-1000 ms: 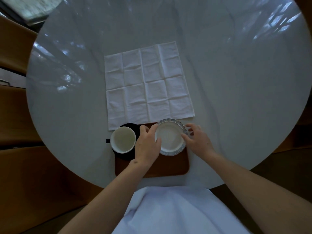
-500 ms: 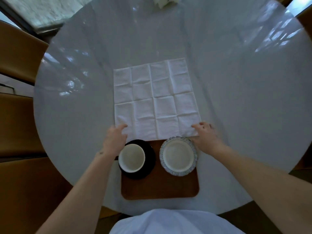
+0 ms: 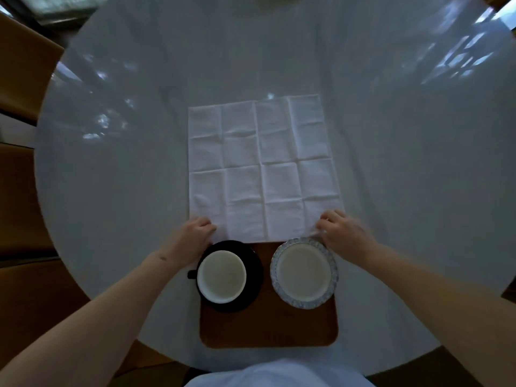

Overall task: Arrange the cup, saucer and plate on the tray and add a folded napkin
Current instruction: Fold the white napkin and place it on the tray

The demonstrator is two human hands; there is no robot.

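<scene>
A brown wooden tray (image 3: 268, 328) lies at the table's near edge. On its left stands a white-lined cup (image 3: 222, 276) with a dark handle, sitting on a black saucer (image 3: 255, 270). To its right rests a small white plate (image 3: 304, 272) with a patterned scalloped rim. Beyond the tray a white creased napkin (image 3: 261, 169) lies unfolded and flat. My left hand (image 3: 192, 237) pinches the napkin's near left corner. My right hand (image 3: 344, 233) pinches its near right corner, just above the plate.
The round pale marble table (image 3: 405, 163) carries bright window reflections. Brown seating (image 3: 19, 191) curves round its left side. A pale object (image 3: 275, 0) sits at the table's far edge, cut off by the frame. White clothing (image 3: 276, 374) shows at the bottom.
Both hands left the small plate on the tray and moved forward and apart to the napkin's two near corners, where their fingers now curl on the cloth. The view has tilted.
</scene>
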